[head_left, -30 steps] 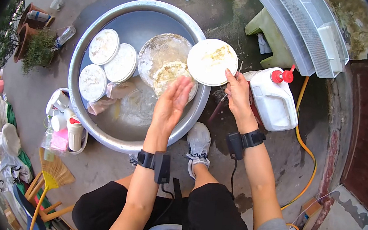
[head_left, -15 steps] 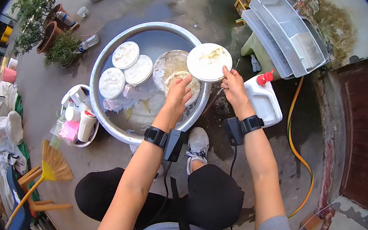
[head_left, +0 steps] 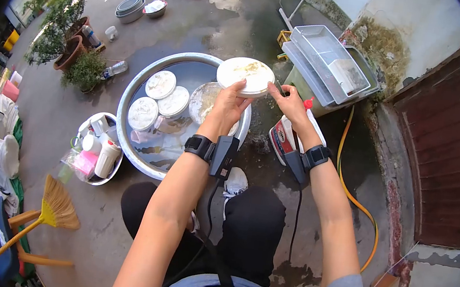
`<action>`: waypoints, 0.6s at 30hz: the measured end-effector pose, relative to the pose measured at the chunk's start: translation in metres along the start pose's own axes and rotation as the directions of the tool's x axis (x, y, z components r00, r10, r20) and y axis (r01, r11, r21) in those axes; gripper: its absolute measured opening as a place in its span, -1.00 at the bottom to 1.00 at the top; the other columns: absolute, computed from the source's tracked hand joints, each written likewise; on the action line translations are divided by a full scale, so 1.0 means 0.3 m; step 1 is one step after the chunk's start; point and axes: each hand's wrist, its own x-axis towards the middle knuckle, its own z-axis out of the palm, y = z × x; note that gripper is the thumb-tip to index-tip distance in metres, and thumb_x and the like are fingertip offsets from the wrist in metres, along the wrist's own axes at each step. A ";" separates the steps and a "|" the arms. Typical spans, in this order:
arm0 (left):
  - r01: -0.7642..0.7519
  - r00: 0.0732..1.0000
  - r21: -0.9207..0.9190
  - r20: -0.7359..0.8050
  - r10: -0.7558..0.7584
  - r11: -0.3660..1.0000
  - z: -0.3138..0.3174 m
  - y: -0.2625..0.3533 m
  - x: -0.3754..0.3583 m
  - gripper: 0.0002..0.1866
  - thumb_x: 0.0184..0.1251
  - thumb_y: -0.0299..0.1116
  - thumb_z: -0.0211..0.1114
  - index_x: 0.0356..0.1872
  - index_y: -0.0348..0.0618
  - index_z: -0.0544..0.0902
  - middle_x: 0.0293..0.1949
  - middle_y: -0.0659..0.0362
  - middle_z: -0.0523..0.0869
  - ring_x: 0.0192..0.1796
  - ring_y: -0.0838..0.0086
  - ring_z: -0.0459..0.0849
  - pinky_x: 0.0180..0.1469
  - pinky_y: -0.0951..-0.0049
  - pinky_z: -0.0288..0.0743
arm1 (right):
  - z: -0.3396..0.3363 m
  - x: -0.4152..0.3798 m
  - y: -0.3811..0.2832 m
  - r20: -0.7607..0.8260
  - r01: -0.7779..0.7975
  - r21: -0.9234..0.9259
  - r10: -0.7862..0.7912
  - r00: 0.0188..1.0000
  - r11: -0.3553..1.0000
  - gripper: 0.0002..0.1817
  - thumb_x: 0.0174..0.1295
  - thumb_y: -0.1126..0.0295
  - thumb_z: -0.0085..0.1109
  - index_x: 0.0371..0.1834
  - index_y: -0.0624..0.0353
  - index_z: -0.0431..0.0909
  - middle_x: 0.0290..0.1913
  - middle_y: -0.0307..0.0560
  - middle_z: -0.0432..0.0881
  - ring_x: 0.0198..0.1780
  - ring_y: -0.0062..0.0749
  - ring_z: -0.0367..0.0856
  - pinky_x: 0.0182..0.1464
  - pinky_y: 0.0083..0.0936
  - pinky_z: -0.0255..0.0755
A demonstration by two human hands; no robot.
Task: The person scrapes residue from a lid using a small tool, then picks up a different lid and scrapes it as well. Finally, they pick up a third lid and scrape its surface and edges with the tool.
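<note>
A round white lid [head_left: 250, 72] with brownish stains is held up over the right side of a wide metal basin [head_left: 124, 145]. My left hand [head_left: 230, 106] grips its near edge, thumb on top and fingers underneath. Close to the lid's right rim is my right hand [head_left: 291, 104], thumb and fingers apart, with a narrow dark area between them that I cannot make out. Several stained white round lids, such as one at the left [head_left: 143, 114], lie in the basin's water. Partly behind my left hand is a larger stained disc [head_left: 202, 101].
A white jug [head_left: 283, 141] with a red pump stands right of the basin. Stacked clear plastic trays [head_left: 331, 64] rest behind it. An orange hose [head_left: 341, 174] runs along the right. Left are a tub of containers [head_left: 102, 179] and a broom [head_left: 58, 208].
My left hand has come up and taken hold of the lid. My right hand has loosened from its rim. The lid has shifted left, and the view has tilted up.
</note>
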 end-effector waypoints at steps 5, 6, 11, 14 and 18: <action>-0.018 1.000 0.010 0.008 0.018 1.000 0.041 0.077 -0.034 -0.52 0.28 -0.40 0.32 0.19 -0.20 0.37 0.10 0.05 0.58 0.13 0.29 0.63 0.24 0.29 0.54 | -0.021 -0.011 -0.105 -0.049 0.090 -0.173 -0.099 0.994 0.981 -0.24 0.29 -0.35 -0.14 -0.04 0.22 0.57 -0.14 0.14 0.68 -0.05 0.02 0.63 0.05 -0.20 0.41; -0.018 1.000 0.016 0.010 0.018 1.000 0.057 0.099 -0.036 -0.52 0.28 -0.40 0.32 0.18 -0.21 0.38 0.09 0.05 0.59 0.12 0.28 0.63 0.24 0.28 0.54 | -0.030 0.002 -0.137 -0.032 0.153 -0.135 -0.159 0.987 0.979 -0.33 0.34 -0.28 -0.12 -0.15 0.21 0.60 -0.24 0.06 0.71 -0.16 -0.01 0.65 -0.03 -0.20 0.43; -0.011 0.992 -0.170 0.126 0.033 0.985 0.103 0.179 -0.083 -0.47 0.18 -0.53 0.33 0.18 -0.22 0.38 0.09 -0.01 0.60 0.12 0.19 0.65 0.24 0.15 0.55 | -0.048 0.009 -0.273 -0.066 0.283 -0.007 -0.283 0.957 0.959 -0.56 0.43 0.03 -0.02 -0.31 0.23 0.57 -0.46 -0.16 0.61 -0.40 -0.39 0.55 -0.29 -0.37 0.37; -0.005 0.989 -0.250 0.144 0.043 0.968 0.121 0.191 -0.131 -0.47 0.19 -0.55 0.31 0.20 -0.24 0.37 0.10 -0.02 0.59 0.14 0.17 0.64 0.27 0.15 0.54 | -0.027 -0.003 -0.311 -0.051 0.339 0.130 -0.336 0.941 0.932 -0.70 0.47 0.19 -0.03 -0.27 0.19 0.53 -0.53 -0.27 0.49 -0.47 -0.67 0.42 -0.40 -0.57 0.29; -0.017 0.988 -0.358 0.135 0.069 0.934 0.114 0.176 -0.079 -0.47 0.25 -0.54 0.28 0.24 -0.26 0.33 0.11 -0.03 0.59 0.15 0.16 0.63 0.29 0.16 0.52 | -0.026 -0.086 -0.373 0.096 0.120 0.415 -0.175 0.980 0.902 -0.77 0.53 0.25 -0.16 -0.14 0.14 0.45 -0.49 -0.32 0.52 -0.47 -0.69 0.44 -0.43 -0.73 0.28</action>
